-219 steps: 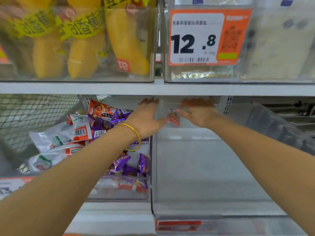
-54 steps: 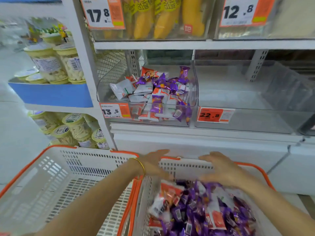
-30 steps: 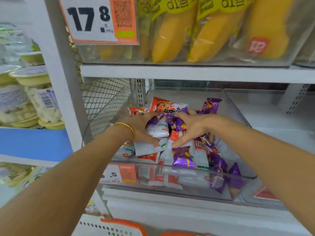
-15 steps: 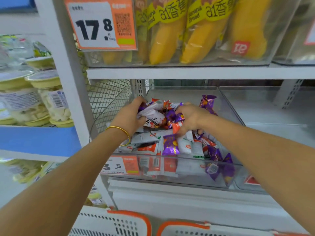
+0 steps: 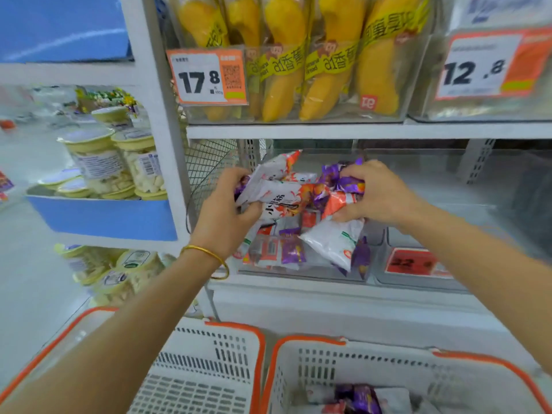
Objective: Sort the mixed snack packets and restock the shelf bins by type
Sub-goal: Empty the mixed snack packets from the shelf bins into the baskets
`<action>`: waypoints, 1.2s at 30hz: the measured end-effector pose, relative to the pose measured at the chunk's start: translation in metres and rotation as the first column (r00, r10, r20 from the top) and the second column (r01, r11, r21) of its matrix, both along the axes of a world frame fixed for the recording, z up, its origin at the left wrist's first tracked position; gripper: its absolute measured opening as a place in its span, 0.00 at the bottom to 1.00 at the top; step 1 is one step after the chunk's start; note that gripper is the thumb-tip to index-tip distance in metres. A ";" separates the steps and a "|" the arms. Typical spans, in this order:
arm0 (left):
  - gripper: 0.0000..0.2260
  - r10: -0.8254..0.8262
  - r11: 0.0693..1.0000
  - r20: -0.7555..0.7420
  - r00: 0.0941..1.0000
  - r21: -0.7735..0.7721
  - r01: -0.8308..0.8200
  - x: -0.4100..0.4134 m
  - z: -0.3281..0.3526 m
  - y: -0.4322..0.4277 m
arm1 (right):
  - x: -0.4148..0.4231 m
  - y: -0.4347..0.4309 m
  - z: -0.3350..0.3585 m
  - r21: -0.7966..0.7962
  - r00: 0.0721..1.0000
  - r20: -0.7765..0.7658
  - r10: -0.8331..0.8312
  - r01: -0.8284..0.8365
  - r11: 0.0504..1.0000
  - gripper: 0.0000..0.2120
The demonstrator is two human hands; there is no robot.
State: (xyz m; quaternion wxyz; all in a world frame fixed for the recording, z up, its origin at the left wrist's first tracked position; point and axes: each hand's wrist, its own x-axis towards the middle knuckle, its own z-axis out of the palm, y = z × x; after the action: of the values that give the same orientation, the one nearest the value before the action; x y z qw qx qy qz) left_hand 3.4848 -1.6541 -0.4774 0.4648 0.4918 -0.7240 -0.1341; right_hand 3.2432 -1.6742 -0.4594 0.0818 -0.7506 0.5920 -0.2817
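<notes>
Snack packets [image 5: 286,192] clamped between left hand [image 5: 224,216] and right hand [image 5: 376,195], above clear bin [image 5: 304,273], baskets [image 5: 388,363] below

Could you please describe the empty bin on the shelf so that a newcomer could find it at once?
Find the price tag reading 12.8 on the upper shelf and look straight below it. There sits a clear bin with a red price tag on its front. Unlike the left neighbour bin, heaped with mixed packets, it holds nothing.
</notes>
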 end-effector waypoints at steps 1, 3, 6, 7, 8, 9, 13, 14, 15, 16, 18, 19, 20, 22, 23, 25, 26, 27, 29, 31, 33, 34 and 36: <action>0.12 -0.018 0.999 -0.030 0.999 0.027 0.019 -0.001 0.000 0.019 | -0.006 0.026 0.000 -0.012 0.999 0.019 0.029 -0.029 1.000 0.34; 0.14 -0.101 0.987 -0.079 0.992 0.118 0.110 -0.006 -0.006 0.058 | -0.021 0.081 -0.013 0.010 0.997 0.038 0.073 -0.073 0.997 0.34; 0.15 -0.241 0.900 0.009 0.970 0.376 0.220 -0.020 -0.042 0.102 | -0.043 0.146 -0.063 0.230 0.998 0.025 0.065 -0.069 0.971 0.48; 0.15 -0.282 0.846 0.054 0.958 0.485 0.222 -0.028 -0.059 0.110 | -0.051 0.157 -0.084 0.332 0.997 -0.006 0.074 -0.068 0.941 0.50; 0.15 -0.317 0.785 0.084 0.945 0.582 0.212 -0.038 -0.076 0.116 | -0.058 0.164 -0.102 0.441 0.994 -0.048 0.094 -0.064 0.895 0.50; 0.16 -0.348 0.726 0.122 0.929 0.663 0.185 -0.048 -0.092 0.120 | -0.065 0.170 -0.116 0.555 0.990 -0.087 0.110 -0.044 0.831 0.48; 0.31 -0.555 0.507 0.276 0.785 0.860 0.057 -0.079 -0.124 0.129 | -0.076 0.173 -0.130 0.758 0.961 -0.221 0.163 0.064 0.649 0.42; 0.33 -0.601 0.480 0.279 0.749 0.875 0.059 -0.081 -0.123 0.124 | -0.076 0.169 -0.123 0.755 0.956 -0.240 0.171 0.073 0.652 0.39; 0.32 -0.611 0.486 0.276 0.742 0.871 0.077 -0.080 -0.119 0.116 | -0.073 0.163 -0.111 0.731 0.949 -0.255 0.184 0.064 0.679 0.35; 0.28 -0.563 0.525 0.233 0.793 0.842 0.125 -0.077 -0.110 0.103 | -0.068 0.155 -0.095 0.676 0.973 -0.193 0.125 0.039 0.736 0.29; 0.16 -0.372 0.632 -0.022 0.928 0.726 0.271 -0.070 -0.079 0.071 | -0.052 0.132 -0.060 0.495 0.999 0.048 0.013 -0.035 0.868 0.17; 0.10 -0.277 0.732 -0.092 0.957 0.625 0.272 -0.064 -0.064 0.051 | -0.041 0.114 -0.043 0.358 0.994 0.111 -0.006 -0.035 0.933 0.13; 0.08 -0.188 0.836 -0.080 0.979 0.510 0.202 -0.058 -0.049 0.030 | -0.031 0.091 -0.030 0.211 0.997 0.072 0.005 -0.020 0.977 0.12; 0.11 -0.043 0.952 0.080 0.996 0.307 0.016 -0.045 -0.024 -0.015 | -0.009 0.037 -0.011 0.047 0.999 -0.026 0.027 -0.026 0.999 0.16; 0.16 0.008 0.964 0.227 0.974 0.258 -0.068 -0.038 -0.018 -0.036 | 0.001 0.009 -0.007 0.047 0.995 -0.088 0.038 -0.034 0.998 0.22; 0.30 -0.014 0.919 0.611 0.792 0.320 -0.230 -0.027 -0.016 -0.071 | 0.016 -0.046 -0.013 0.215 0.955 -0.274 0.116 -0.057 0.975 0.39; 0.36 -0.090 0.875 0.746 0.660 0.375 -0.305 -0.023 -0.018 -0.083 | 0.022 -0.067 -0.019 0.331 0.915 -0.368 0.164 -0.036 0.943 0.48; 0.41 -0.180 0.827 0.799 0.574 0.439 -0.351 -0.020 -0.020 -0.094 | 0.025 -0.084 -0.027 0.430 0.869 -0.452 0.201 0.014 0.903 0.54; 0.47 -0.330 0.725 0.764 0.554 0.581 -0.369 -0.017 -0.023 -0.109 | 0.030 -0.108 -0.040 0.509 0.802 -0.551 0.229 0.105 0.855 0.62; 0.52 -0.413 0.671 0.729 0.546 0.649 -0.358 -0.019 -0.025 -0.113 | 0.032 -0.118 -0.050 0.537 0.803 -0.549 0.231 0.127 0.834 0.64; 0.48 -0.441 0.704 0.754 0.487 0.627 -0.334 -0.021 -0.027 -0.114 | 0.034 -0.119 -0.051 0.575 0.842 -0.480 0.246 0.090 0.813 0.61; 0.44 -0.439 0.725 0.771 0.461 0.607 -0.325 -0.024 -0.026 -0.112 | 0.035 -0.115 -0.049 0.586 0.853 -0.457 0.251 0.077 0.806 0.59; 0.46 -0.401 0.764 0.789 0.465 0.569 -0.305 -0.027 -0.029 -0.112 | 0.036 -0.110 -0.043 0.594 0.878 -0.406 0.253 0.043 0.803 0.57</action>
State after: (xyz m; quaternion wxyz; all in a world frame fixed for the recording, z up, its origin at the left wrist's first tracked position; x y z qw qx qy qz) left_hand 3.4583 -1.7661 -0.5060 -0.1816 0.5918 -0.7772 -0.1132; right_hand 3.2791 -1.7845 -0.5026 0.1807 -0.7657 0.6077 0.1085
